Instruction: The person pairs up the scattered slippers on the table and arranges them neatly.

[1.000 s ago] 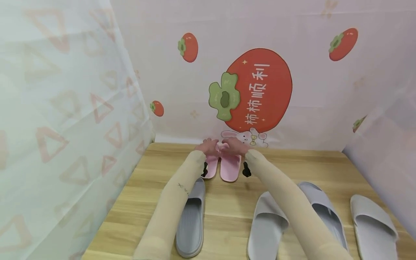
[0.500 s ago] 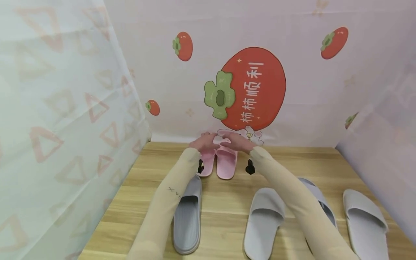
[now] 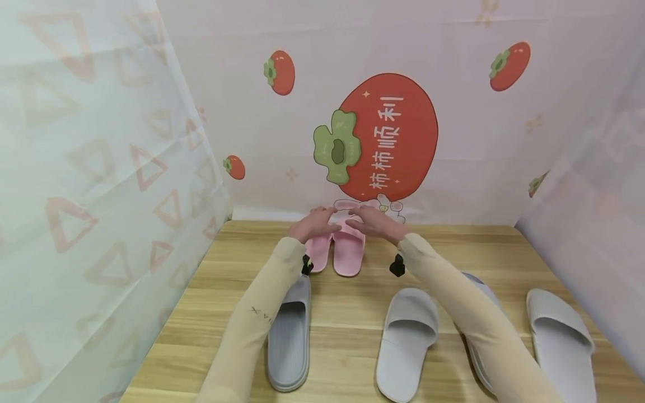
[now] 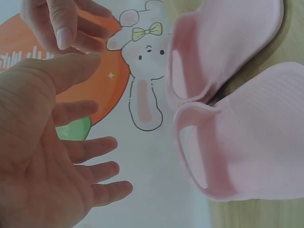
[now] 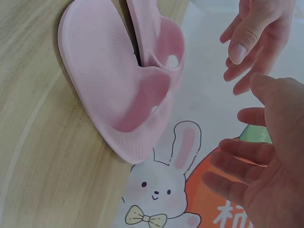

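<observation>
Left hand [image 3: 314, 224] and right hand [image 3: 377, 223], fingers loosely spread and gripping nothing, hover before a printed backdrop [image 3: 274, 131]. Pink slippers [image 3: 349, 258] rest side by side at its foot, toes toward it, apparently to align the pair. Grey slippers [image 3: 288, 350] lie spaced out farther from it. The backdrop's persimmon [image 3: 415, 140] reads "柿柿顺利"; no brand is legible.

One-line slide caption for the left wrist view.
Left grip and right grip, both holding nothing, near two pink slippers, with a printed rabbit on the backdrop behind.
</observation>
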Action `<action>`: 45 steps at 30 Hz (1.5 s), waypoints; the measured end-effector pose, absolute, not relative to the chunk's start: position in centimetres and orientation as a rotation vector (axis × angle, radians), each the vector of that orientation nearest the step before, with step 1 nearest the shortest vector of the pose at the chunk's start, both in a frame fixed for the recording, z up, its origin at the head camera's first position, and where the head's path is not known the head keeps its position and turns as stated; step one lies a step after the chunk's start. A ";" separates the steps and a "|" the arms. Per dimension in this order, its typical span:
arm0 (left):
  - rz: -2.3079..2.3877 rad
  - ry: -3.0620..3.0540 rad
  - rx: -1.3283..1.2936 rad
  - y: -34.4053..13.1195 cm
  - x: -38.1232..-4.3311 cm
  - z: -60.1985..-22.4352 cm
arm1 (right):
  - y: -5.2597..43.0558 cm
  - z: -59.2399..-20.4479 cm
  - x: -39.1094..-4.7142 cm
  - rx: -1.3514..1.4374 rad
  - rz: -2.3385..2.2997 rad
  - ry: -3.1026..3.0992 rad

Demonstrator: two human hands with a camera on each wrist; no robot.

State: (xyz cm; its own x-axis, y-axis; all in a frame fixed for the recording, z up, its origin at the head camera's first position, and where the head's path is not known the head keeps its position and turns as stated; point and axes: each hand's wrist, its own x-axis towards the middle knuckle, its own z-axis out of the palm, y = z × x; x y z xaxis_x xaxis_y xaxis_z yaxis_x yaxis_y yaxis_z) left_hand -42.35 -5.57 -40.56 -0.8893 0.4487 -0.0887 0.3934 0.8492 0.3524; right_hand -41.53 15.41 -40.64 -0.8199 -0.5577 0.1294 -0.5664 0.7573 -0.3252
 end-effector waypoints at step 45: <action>0.455 3.170 0.824 -11.4 -27.8 -40.4 | 26.0 -41.9 -27.6 0.704 0.167 -2.735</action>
